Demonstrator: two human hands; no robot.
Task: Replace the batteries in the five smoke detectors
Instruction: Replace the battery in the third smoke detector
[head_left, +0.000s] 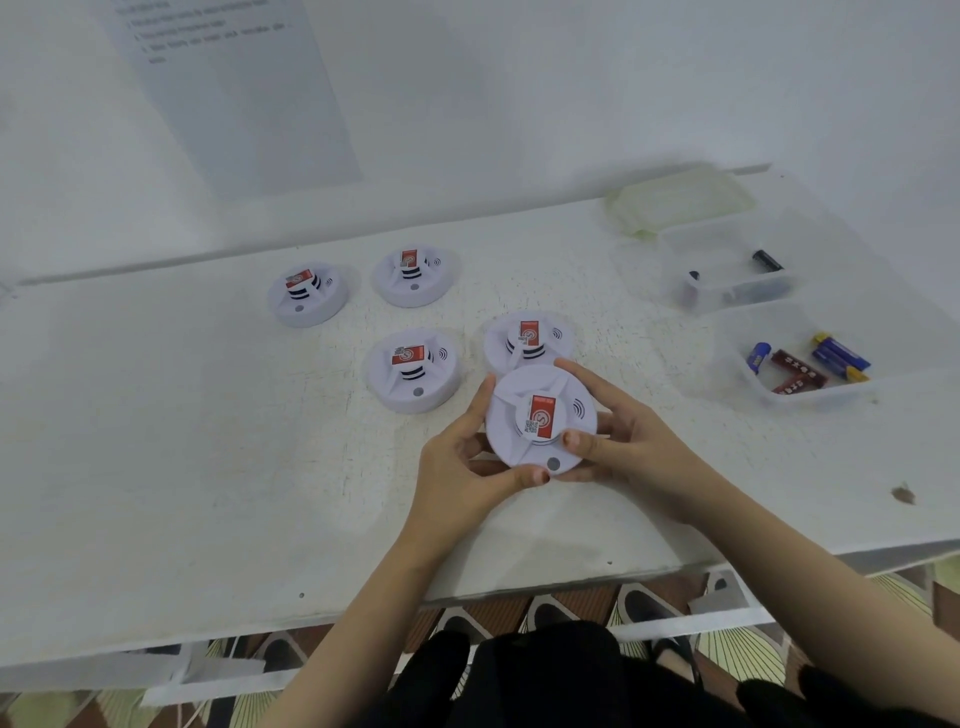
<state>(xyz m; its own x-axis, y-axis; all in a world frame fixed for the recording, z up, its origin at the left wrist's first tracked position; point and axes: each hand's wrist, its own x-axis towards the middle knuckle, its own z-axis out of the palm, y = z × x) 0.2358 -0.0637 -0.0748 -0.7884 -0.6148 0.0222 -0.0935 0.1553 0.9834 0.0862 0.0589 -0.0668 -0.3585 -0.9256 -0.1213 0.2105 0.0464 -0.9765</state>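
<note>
A plain white wall (571, 78) rises behind a white-painted table (156, 441), whose top is scuffed and finely cracked, with a dark chipped spot (903, 493) near its right front edge. A printed sheet of paper (249, 104) hangs on the wall at upper left, its text too blurred to read. Below the table's front edge the floor (571, 605) shows fan shapes in green, brown and black, under soft, even light.

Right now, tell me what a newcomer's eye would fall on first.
The white smoke detector with its red label, held at the middle of the table between the left grip and right grip. Then four more detectors beyond it, and the colourful batteries in a clear tub at right.
</note>
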